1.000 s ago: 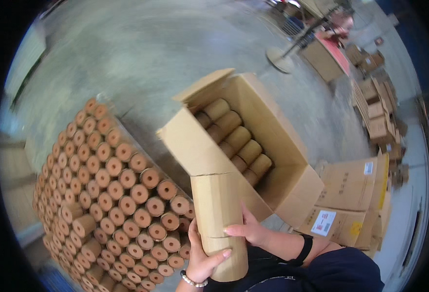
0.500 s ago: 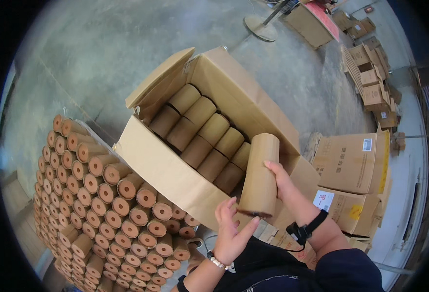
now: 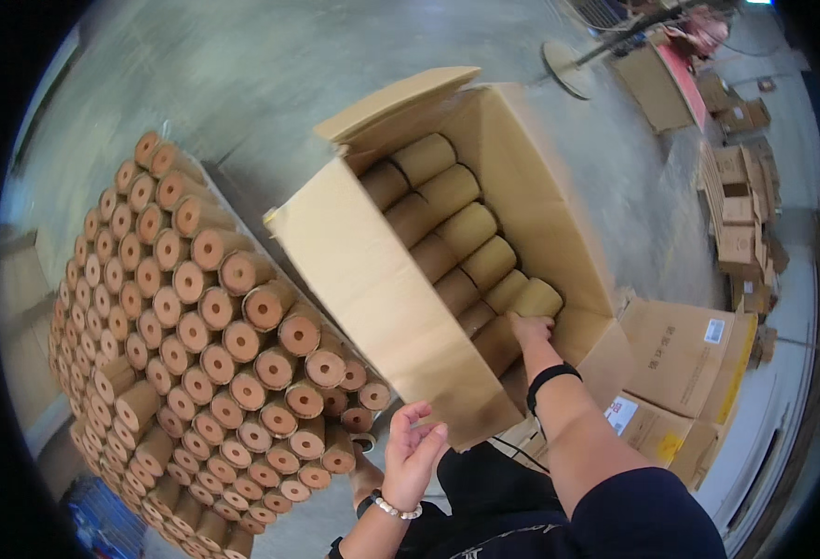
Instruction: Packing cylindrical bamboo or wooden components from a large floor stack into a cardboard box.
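Note:
A tall open cardboard carton (image 3: 382, 298) stands in front of me, with brown paper-wrapped cylinders (image 3: 438, 191) lying in rows inside. My right hand (image 3: 533, 328) reaches into its near right end. The fingers curl round a brown cylinder (image 3: 499, 347) lying at the end of the row; their tips are partly hidden. Outside the carton's near corner, my left hand (image 3: 413, 455) is raised with loosely bent fingers and nothing in it.
On the left rises a big stack of similar cylinders (image 3: 219, 307), their ends showing reddish-brown faces with centre holes. Closed cartons (image 3: 675, 359) stand to the right. Farther off are a round stand base (image 3: 566, 71) and more boxes (image 3: 738, 210).
My right hand has lowered the long cylinder from above the near end into the carton. My left hand has come away from its lower end. The view has shifted, placing the carton farther right.

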`<state>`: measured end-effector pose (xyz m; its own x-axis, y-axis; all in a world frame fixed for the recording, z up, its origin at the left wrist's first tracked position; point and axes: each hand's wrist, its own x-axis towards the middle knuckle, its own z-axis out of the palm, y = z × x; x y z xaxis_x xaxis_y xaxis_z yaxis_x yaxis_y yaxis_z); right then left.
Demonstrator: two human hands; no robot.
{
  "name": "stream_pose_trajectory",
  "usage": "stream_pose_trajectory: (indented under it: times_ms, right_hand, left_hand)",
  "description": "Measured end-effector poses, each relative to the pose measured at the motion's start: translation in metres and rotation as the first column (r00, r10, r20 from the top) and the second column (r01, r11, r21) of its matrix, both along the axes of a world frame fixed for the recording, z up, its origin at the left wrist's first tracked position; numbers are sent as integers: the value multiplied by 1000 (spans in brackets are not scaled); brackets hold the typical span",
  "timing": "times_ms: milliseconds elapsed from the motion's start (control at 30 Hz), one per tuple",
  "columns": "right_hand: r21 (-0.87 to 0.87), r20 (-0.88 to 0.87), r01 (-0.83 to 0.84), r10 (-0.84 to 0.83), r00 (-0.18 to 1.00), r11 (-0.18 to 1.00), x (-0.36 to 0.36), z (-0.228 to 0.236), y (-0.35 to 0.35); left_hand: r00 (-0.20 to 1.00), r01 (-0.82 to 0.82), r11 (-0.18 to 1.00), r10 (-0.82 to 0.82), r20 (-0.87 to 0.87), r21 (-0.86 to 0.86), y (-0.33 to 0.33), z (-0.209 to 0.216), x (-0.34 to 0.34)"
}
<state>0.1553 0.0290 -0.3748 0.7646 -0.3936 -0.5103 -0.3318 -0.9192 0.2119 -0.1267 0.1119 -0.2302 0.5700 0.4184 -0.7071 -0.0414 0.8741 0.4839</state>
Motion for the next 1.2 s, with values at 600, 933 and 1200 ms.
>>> stream_pose_trajectory:
  times_ms: [600, 933, 1200]
  right_hand:
    - [-154, -578, -951, 756, 308, 270, 107, -43, -34]
    - [-39, 549, -999, 836, 8, 35, 8, 206, 157]
    - [338, 433, -516, 617, -658, -787, -398, 323, 237]
  left_hand:
    - [965, -208, 978, 203, -167, -10, -17, -37, -53]
    - [787, -607, 794, 605, -122, 29, -28, -53, -168]
    - [482, -876, 470, 858, -176, -109, -65, -53, -305]
